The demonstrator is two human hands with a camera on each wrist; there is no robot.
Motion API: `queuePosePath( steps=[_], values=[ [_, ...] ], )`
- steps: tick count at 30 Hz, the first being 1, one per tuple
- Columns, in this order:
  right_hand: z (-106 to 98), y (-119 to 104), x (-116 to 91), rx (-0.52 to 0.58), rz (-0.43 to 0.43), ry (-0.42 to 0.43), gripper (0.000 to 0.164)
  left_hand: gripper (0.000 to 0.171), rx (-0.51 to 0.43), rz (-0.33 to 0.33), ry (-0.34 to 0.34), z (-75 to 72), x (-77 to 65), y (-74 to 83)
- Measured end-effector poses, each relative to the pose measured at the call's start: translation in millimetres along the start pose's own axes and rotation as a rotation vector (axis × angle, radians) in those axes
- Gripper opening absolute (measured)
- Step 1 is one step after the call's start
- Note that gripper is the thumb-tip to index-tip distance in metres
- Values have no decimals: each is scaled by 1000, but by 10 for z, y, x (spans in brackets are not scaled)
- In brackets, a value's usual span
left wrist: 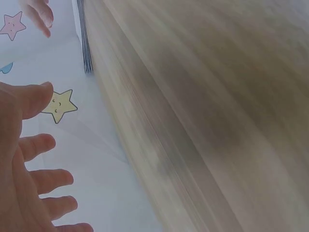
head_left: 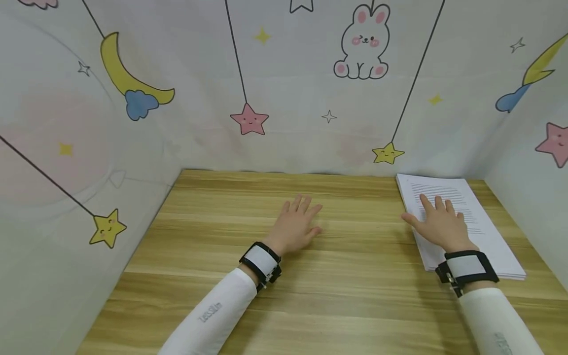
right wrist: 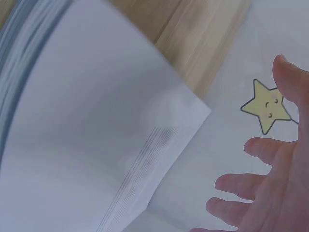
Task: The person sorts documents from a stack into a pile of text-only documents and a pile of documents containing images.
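A stack of white paper [head_left: 483,241] lies at the right side of the wooden table, its top sheet printed with lines of text. Over that stack my right hand [head_left: 443,227] is held with its fingers spread, gripping nothing. In the right wrist view the paper stack [right wrist: 96,106] shows below the right hand [right wrist: 275,179], with a gap between them. My left hand [head_left: 293,227] hovers over the middle of the table, fingers straight and apart. Nothing is in the left hand [left wrist: 29,159] in the left wrist view either.
The wooden table [head_left: 346,305] meets a white cloth backdrop [head_left: 301,148] at the back and at both sides. The cloth carries printed stars, moons and a bunny. Each wrist wears a black and white strap, such as the left strap [head_left: 262,261].
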State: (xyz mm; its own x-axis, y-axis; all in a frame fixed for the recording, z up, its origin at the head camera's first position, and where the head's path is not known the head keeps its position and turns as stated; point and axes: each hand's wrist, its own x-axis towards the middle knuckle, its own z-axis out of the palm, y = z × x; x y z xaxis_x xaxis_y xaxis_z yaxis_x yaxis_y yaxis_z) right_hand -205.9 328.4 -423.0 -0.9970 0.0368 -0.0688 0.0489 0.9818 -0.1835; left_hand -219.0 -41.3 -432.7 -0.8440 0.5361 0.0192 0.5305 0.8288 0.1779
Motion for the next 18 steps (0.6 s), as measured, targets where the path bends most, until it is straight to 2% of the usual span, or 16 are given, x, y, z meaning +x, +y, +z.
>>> queuePosePath(
  steps=[5,11,18],
  values=[
    [16,264,52,3,56,-38,103,61,21,55,-30,12,2,86],
    [8,476,64,11,125,-57,106,59,68,125,-10,58,-5,154],
    [-8,744,55,8,205,-134,110,59,48,168,-31,36,9,269]
  ],
)
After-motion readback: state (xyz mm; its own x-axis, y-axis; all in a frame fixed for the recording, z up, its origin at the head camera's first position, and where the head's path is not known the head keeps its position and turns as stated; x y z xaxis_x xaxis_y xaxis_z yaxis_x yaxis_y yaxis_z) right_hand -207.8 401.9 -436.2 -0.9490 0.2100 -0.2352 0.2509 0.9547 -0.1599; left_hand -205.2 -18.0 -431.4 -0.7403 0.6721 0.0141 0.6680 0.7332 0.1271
